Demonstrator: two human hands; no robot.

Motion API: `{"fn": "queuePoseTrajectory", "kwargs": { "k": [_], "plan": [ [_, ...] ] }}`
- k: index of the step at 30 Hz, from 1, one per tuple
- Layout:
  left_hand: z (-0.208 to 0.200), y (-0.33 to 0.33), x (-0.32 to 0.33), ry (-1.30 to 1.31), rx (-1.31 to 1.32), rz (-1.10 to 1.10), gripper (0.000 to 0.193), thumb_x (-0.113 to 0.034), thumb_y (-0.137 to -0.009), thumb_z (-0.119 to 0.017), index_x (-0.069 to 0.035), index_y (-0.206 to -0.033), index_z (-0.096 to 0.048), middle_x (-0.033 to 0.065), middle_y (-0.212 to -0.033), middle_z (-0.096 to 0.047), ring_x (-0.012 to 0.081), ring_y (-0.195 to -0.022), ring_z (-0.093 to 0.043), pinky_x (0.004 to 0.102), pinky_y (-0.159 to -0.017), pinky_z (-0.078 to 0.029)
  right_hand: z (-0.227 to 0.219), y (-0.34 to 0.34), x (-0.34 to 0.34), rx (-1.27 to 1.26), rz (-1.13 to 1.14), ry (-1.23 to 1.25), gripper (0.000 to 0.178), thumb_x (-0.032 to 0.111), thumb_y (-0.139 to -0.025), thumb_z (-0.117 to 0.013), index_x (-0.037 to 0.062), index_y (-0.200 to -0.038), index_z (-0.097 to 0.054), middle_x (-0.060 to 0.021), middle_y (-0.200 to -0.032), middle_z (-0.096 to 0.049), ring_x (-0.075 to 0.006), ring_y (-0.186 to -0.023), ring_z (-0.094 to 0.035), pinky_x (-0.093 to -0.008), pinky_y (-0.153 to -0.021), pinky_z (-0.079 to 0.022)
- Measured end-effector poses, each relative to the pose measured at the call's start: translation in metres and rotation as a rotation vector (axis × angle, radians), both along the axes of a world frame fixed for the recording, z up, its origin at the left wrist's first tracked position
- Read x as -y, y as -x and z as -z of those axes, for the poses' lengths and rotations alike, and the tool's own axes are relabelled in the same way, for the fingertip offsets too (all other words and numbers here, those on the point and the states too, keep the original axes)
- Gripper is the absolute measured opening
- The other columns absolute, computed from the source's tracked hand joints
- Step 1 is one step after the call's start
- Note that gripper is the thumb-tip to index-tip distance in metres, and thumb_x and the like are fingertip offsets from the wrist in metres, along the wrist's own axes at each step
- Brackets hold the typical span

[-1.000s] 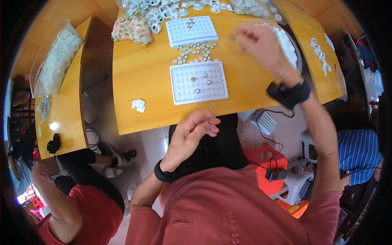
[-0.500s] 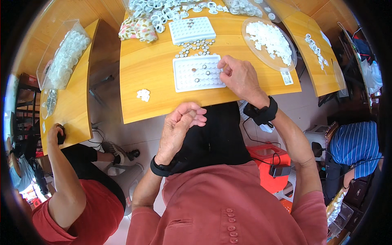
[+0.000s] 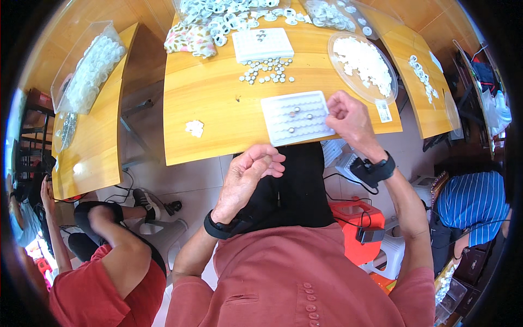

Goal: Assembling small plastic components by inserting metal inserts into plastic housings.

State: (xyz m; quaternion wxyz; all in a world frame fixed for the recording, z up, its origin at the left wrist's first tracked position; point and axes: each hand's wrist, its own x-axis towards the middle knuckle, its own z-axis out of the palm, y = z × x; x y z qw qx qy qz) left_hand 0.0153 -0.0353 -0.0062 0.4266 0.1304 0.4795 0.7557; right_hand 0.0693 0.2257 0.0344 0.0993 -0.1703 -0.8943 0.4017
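Observation:
A white tray point(image 3: 272, 122) with rows of round pockets lies tilted at the table's near edge; a few small round metal discs point(image 3: 292, 130) sit in it. At its right edge is my right hand point(image 3: 351, 117), thumb and fingers closed on the rim. My left hand point(image 3: 248, 171) hovers just off the table edge, left of the tray, its fingers curled against the thumb; whatever they may hold is hidden. Beyond the tray lies a loose spread of similar discs point(image 3: 291, 79). Behind them stands another white pocketed tray point(image 3: 278, 50), with several discs on top.
Small white pieces fill a round clear dish point(image 3: 332, 57) at right; a few more white pieces point(image 3: 194, 128) lie at left. White ring-shaped parts point(image 3: 219, 40) and a patterned cloth point(image 3: 190, 41) are at the back. A co-worker in red point(image 3: 103, 283) sits at left.
The near tray has slid right and toward me, away from the loose discs, with my right hand at its edge. My left hand has shifted slightly right. The co-worker's arm at left has moved.

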Motion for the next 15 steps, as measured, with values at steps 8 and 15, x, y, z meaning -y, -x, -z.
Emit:
{"fn": "queuePoseTrajectory", "kwargs": {
  "k": [8,15],
  "plan": [
    [-0.003,0.001,-0.014,-0.033,0.037,0.021,0.021,-0.007,-0.095,-0.042,0.002,-0.109,-0.055,0.0142,-0.104,-0.061,0.0175,-0.088,-0.061,0.0309,-0.081,-0.051,-0.001,-0.009,-0.033,0.098,0.030,-0.217,0.015,0.006,-0.072,-0.063,0.0046,-0.086,-0.058,-0.0052,-0.066,-0.058,-0.0174,-0.062,-0.058,-0.0312,-0.057,-0.046],
    [-0.005,0.008,-0.017,-0.038,0.059,0.012,0.022,-0.007,-0.096,-0.041,0.001,-0.112,-0.054,0.0170,-0.105,-0.061,0.0200,-0.090,-0.063,0.0325,-0.083,-0.051,-0.024,0.000,-0.028,0.066,0.034,-0.469,0.013,0.012,-0.075,-0.061,0.0051,-0.086,-0.059,-0.0081,-0.063,-0.058,-0.0259,-0.062,-0.060,-0.0373,-0.057,-0.046]
  ]
}}
